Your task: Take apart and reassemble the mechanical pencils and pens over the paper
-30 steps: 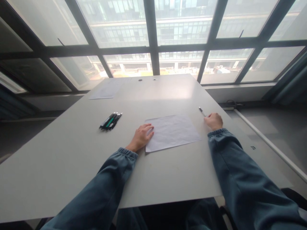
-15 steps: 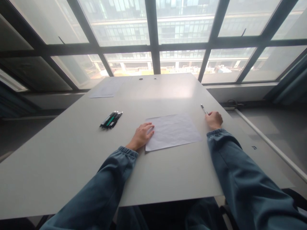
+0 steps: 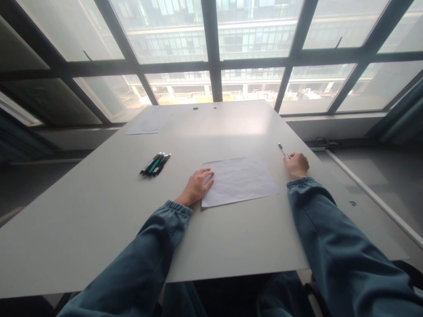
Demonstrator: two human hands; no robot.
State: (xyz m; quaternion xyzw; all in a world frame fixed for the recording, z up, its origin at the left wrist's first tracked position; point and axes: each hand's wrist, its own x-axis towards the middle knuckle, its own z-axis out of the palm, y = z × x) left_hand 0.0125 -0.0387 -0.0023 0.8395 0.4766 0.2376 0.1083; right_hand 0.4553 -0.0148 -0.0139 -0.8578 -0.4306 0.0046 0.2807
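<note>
A white sheet of paper [image 3: 241,179] lies flat on the grey table [image 3: 99,211] in front of me. My left hand [image 3: 197,186] rests flat on the sheet's left edge with its fingers stretched out. My right hand [image 3: 297,164] sits just right of the sheet, fingers curled around a slim pen [image 3: 283,149] whose tip points away from me. Both arms wear blue-grey sleeves.
Several dark pens [image 3: 155,164], one with green on it, lie bundled to the left of the paper. Another sheet [image 3: 145,125] lies at the far left of the table by the window. A floor drop runs along the table's right edge.
The pen in my right hand has shifted slightly away from me; otherwise the hands and the sheet stay where they were.
</note>
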